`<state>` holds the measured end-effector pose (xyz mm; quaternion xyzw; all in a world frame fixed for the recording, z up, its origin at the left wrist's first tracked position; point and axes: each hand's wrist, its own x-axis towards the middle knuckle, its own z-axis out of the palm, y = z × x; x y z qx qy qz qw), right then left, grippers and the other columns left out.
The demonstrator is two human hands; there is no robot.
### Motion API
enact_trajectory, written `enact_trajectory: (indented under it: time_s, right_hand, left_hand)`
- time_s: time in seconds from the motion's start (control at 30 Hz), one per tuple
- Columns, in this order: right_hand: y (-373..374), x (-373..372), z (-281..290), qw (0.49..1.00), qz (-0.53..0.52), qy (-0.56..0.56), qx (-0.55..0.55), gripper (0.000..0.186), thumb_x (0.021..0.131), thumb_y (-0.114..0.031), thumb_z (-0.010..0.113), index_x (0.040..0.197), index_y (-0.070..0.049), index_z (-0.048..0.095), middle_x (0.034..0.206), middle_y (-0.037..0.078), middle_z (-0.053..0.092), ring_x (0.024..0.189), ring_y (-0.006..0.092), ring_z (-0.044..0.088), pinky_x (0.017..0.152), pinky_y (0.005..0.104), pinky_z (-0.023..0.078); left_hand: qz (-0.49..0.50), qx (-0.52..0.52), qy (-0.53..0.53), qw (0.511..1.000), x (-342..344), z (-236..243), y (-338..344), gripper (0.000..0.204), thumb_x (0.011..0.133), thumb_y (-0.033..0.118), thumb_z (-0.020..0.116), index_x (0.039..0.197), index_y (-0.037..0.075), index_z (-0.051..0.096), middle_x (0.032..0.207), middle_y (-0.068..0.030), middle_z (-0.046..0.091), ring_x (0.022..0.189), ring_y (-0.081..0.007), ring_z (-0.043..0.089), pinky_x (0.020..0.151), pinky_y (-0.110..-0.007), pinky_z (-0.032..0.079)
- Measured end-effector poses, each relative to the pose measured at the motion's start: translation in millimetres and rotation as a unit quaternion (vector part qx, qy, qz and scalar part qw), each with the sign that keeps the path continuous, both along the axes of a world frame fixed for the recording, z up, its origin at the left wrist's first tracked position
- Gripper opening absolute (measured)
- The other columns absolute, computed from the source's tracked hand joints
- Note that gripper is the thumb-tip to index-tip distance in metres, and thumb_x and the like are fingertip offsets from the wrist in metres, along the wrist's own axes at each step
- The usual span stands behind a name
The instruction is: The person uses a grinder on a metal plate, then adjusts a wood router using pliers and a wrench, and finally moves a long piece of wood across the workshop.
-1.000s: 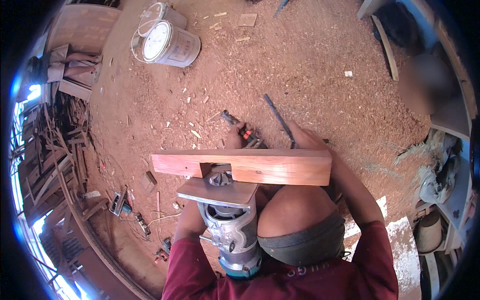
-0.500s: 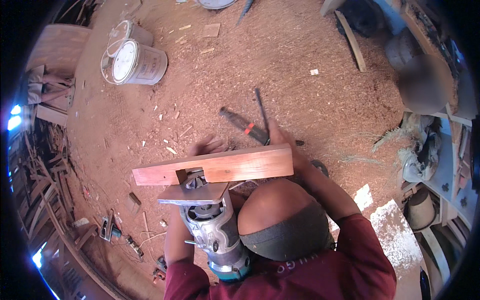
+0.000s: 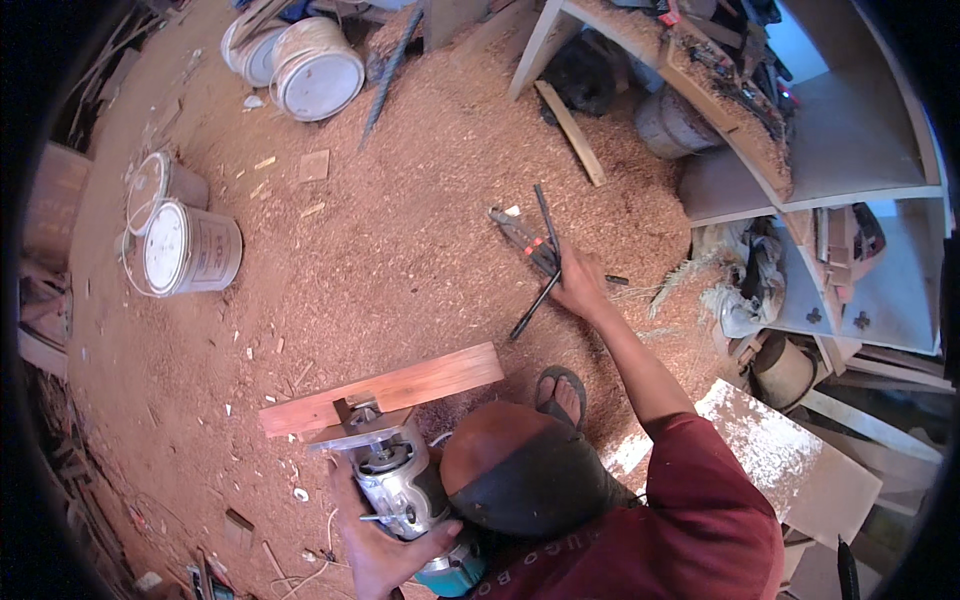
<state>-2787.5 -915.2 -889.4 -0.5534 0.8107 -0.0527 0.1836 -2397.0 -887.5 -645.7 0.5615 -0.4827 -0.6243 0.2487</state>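
Note:
My left hand (image 3: pixel 380 545) is wrapped round a silver router (image 3: pixel 403 495) with a teal end, its thumb across the body. The router's flat base (image 3: pixel 362 430) is up against a reddish wooden board (image 3: pixel 440 378), and the cutter shows in the board's notch. Off to the right, my right hand (image 3: pixel 580 285) is stretched out over the floor, closed on a bunch of dark tools (image 3: pixel 525 240) with red marks. Thin black rods (image 3: pixel 535 307) stick out around its fingers. Their exact kinds are unclear. My bare knee (image 3: pixel 500 455) is beside the router.
Wood shavings cover the floor (image 3: pixel 400 270). White buckets (image 3: pixel 195 250) stand at the left, others (image 3: pixel 320 75) at the back. A shelf unit (image 3: pixel 850 150) with tools lines the right, near a paint-splashed panel (image 3: pixel 770 450). My sandalled foot (image 3: pixel 560 395) is below my right hand.
My right hand has swung out to the right, away from the board, with the dark tools. My left hand has come back from the board onto the router's body. The view has turned right.

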Motion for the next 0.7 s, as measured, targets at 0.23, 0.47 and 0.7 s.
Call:
enact_trajectory:
  time_s: [0.23, 0.47, 0.7]
  right_hand:
    - [-7.8, 17.7, 34.6, 0.986, 0.137, 0.082, -0.052, 0.079, 0.073, -0.018, 0.077, 0.14, -0.003, 0.038, 0.111, 0.018, 0.066, 0.109, 0.0396, 0.06, 0.098, 0.0535, 0.042]
    - [14.9, 80.0, 216.3, 0.94, 0.019, -0.342, -0.003, 0.035, 0.088, -0.014, 0.069, 0.117, 0.003, 0.061, 0.091, 0.01, 0.066, 0.079, 0.0144, 0.06, 0.068, 0.0277, 0.048]
    - [92.0, 181.9, 435.9, 0.842, 0.147, -0.501, 0.138, 0.011, 0.086, -0.003, 0.062, 0.094, 0.001, 0.069, 0.085, 0.007, 0.069, 0.077, 0.0115, 0.063, 0.071, 0.0271, 0.05]
  left_hand:
    - [-0.085, 0.004, -0.022, 0.996, -2.0, 32.1, -15.2, 0.1, 0.051, 0.032, 0.091, 0.134, -0.002, 0.046, 0.123, -0.0177, 0.051, 0.118, -0.0293, 0.049, 0.102, -0.042, 0.04]
    - [0.151, 0.242, 0.226, 0.931, 28.7, 82.6, 27.5, 0.087, 0.061, 0.013, 0.082, 0.138, -0.001, 0.044, 0.122, -0.0112, 0.059, 0.116, -0.0223, 0.056, 0.104, -0.035, 0.041]
    - [0.478, 0.221, 0.343, 0.777, 78.3, 179.6, 84.1, 0.058, 0.078, 0.015, 0.068, 0.13, 0.001, 0.047, 0.106, -0.0163, 0.066, 0.094, -0.0253, 0.068, 0.084, -0.041, 0.057]
